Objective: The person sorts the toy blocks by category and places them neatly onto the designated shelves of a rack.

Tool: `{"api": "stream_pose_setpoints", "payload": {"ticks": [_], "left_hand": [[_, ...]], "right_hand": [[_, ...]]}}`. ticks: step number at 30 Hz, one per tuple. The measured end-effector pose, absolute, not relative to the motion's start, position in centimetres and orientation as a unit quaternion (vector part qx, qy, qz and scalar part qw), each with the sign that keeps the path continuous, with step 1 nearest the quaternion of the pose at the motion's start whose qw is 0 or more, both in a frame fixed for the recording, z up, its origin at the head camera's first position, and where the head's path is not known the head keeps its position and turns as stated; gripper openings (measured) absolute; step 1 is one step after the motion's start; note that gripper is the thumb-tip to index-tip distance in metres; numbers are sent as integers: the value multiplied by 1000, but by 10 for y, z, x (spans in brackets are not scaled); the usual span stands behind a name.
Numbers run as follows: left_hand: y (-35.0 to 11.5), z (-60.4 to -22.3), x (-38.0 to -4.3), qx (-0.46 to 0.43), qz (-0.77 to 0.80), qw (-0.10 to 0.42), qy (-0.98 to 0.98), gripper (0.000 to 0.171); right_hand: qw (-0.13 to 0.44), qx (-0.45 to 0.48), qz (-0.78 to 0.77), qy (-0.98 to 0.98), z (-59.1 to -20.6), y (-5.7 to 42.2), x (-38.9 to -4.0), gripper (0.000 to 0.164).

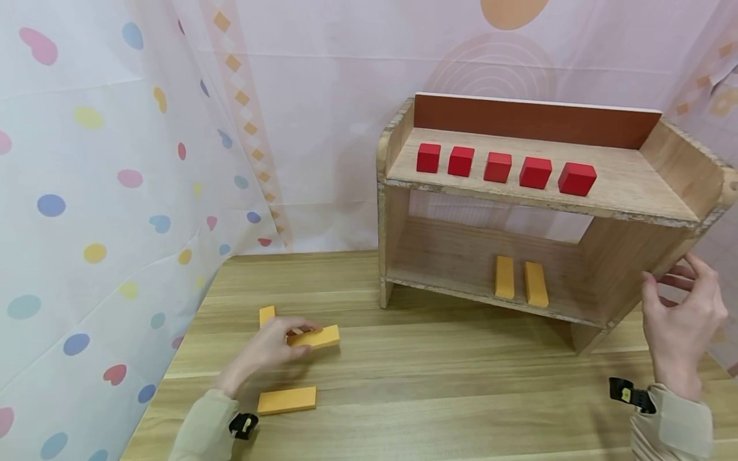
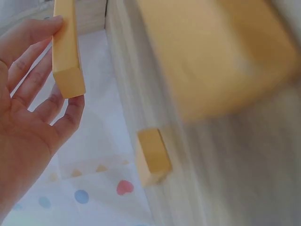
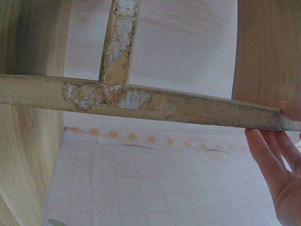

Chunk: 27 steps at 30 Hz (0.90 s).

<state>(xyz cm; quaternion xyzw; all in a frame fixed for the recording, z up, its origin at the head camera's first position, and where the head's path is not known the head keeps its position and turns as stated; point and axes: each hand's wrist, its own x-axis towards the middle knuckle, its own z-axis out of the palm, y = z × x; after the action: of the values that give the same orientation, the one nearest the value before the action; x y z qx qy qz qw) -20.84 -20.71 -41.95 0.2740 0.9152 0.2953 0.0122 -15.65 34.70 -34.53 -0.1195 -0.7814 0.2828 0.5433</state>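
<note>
A yellow wooden block (image 1: 323,337) is held by my left hand (image 1: 270,344) above the table; in the left wrist view the thumb and fingers (image 2: 70,113) pinch it from both sides. Partly behind that hand lies a second yellow block (image 1: 267,314). Another yellow block (image 1: 287,401) lies flat nearer the front. At the far right, my right hand (image 1: 688,314) grips the side panel of a wooden shelf unit (image 1: 634,179). In the right wrist view the thumb and fingers sit on opposite faces of the panel's worn edge (image 3: 197,111).
Several red cubes (image 1: 498,168) stand in a row on the upper shelf. Two yellow blocks (image 1: 504,277) rest on the lower shelf. Patterned cloth (image 1: 323,128) hangs behind and beside the wooden table (image 1: 438,390). The unit stands at a slight angle.
</note>
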Motion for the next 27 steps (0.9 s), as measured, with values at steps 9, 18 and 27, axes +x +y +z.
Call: {"api": "stream_pose_setpoints", "payload": {"ticks": [9, 18, 27], "left_hand": [[-167, -409, -223, 320, 309, -19, 896, 29], [-113, -409, -235, 373, 356, -145, 844, 32], [-66, -409, -244, 369, 392, -217, 814, 31]], "right_hand": [[542, -111, 290, -781, -344, 347, -155, 45], [542, -101, 293, -781, -342, 345, -154, 46], [543, -98, 295, -780, -342, 345, -153, 46]]}}
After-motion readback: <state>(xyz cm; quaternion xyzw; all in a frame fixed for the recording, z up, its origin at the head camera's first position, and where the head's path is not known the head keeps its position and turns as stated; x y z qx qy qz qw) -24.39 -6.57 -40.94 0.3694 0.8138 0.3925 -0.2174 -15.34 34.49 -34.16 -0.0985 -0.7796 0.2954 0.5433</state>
